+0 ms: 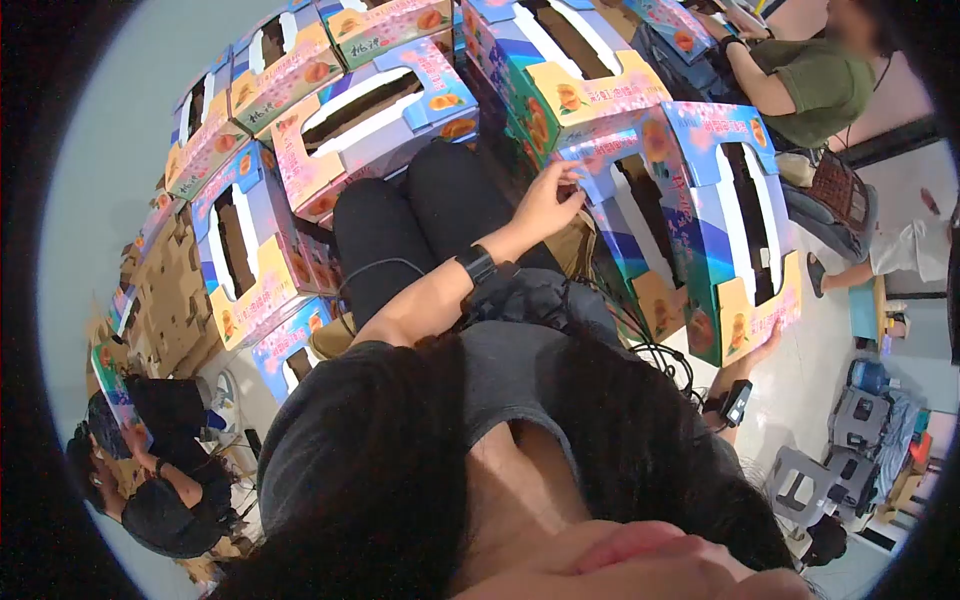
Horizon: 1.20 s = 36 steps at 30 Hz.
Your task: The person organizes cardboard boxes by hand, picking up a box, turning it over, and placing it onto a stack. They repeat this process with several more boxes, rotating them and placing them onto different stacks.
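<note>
My left hand (552, 203) reaches across my lap, with its fingers loosely bent and apart right at the corner of a blue-and-pink fruit carton (625, 225). A dark watch band is on that wrist. At the right, a second printed fruit carton (690, 230) stands upright against the first, its long white-edged opening facing up. My right hand (768, 348) grips this carton by its lower yellow end; part of the fingers is hidden behind the cardboard. A dark device is strapped to my right wrist.
Rows of similar cartons (355, 125) surround my knees in front and on the left. Flat brown cardboard (170, 285) lies at the left. One person in black (170, 500) works at lower left, another in green (815, 85) at upper right. Grey plastic stools (800, 490) stand at right.
</note>
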Available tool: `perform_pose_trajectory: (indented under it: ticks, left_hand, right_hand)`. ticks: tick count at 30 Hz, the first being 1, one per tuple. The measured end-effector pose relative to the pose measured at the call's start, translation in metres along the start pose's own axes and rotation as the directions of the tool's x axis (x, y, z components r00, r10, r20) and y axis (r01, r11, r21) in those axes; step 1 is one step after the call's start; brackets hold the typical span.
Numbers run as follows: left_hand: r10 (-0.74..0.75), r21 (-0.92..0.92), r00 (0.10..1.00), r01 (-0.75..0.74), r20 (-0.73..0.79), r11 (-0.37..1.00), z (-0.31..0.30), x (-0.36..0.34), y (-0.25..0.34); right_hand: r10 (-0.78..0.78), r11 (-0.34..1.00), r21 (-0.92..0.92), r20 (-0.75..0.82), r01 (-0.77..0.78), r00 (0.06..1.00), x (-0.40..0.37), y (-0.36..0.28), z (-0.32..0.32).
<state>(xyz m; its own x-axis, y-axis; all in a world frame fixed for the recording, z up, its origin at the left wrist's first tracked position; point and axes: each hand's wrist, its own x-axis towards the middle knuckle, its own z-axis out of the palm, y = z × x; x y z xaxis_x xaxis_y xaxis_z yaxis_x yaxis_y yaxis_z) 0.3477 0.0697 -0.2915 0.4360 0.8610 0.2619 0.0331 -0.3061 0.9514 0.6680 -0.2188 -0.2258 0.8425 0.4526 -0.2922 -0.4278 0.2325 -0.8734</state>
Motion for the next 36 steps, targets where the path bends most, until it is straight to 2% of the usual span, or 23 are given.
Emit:
perform_pose_trajectory:
  ticks: [3, 6, 9, 12, 15, 18, 20, 22, 24, 27, 36]
  left_hand:
    - [0.039, -0.037, 0.997, -0.041, -0.060, 0.998, -0.006, 0.000, -0.017]
    - [0.041, -0.049, 0.997, -0.044, -0.068, 0.998, -0.008, 0.001, -0.005]
    - [0.205, 0.113, 0.977, -0.199, -0.050, 0.974, -0.009, 0.002, -0.011]
    - [0.091, 0.087, 0.990, -0.081, -0.112, 0.993, -0.009, -0.002, -0.007]
    - [0.060, 0.258, 0.984, -0.015, -0.166, 0.966, -0.010, -0.002, -0.015]
    - [-0.023, 0.123, 0.996, 0.034, -0.083, 0.992, -0.014, 0.005, -0.020]
    - [-0.040, -0.140, 0.999, 0.038, -0.006, 0.989, -0.007, 0.014, -0.043]
    - [-0.039, -0.195, 0.999, 0.045, 0.033, 0.980, -0.008, 0.016, -0.040]
    - [-0.041, -0.050, 0.999, 0.043, 0.031, 0.998, -0.008, 0.015, -0.033]
    - [-0.032, -0.058, 0.997, 0.037, 0.076, 0.998, -0.010, 0.017, -0.033]
    - [-0.045, -0.081, 0.997, 0.050, 0.070, 0.995, -0.007, 0.020, -0.035]
  right_hand:
    - [0.054, 0.998, 0.011, 0.043, -0.054, 0.998, 0.002, 0.018, -0.011]
    - [0.020, 0.999, -0.037, 0.029, -0.019, 0.999, -0.010, 0.023, 0.003]
    - [0.090, 0.996, -0.015, 0.112, -0.089, 0.990, 0.007, 0.033, -0.017]
    - [0.089, 0.996, -0.011, 0.139, -0.088, 0.986, 0.017, 0.037, -0.019]
    - [0.087, 0.996, -0.044, 0.135, -0.081, 0.987, 0.007, 0.037, -0.001]
    - [0.077, 0.995, -0.079, 0.138, -0.067, 0.987, 0.010, 0.041, 0.001]
    - [0.081, 0.995, -0.078, 0.162, -0.070, 0.983, 0.006, 0.038, 0.006]
    - [0.085, 0.994, -0.078, 0.172, -0.073, 0.981, 0.002, 0.038, 0.010]
    - [0.086, 0.994, -0.082, 0.167, -0.073, 0.982, -0.001, 0.036, 0.015]
    - [0.099, 0.991, -0.109, 0.206, -0.078, 0.974, -0.005, 0.034, 0.020]
    - [0.218, 0.968, -0.182, 0.271, -0.172, 0.938, 0.003, 0.029, 0.014]
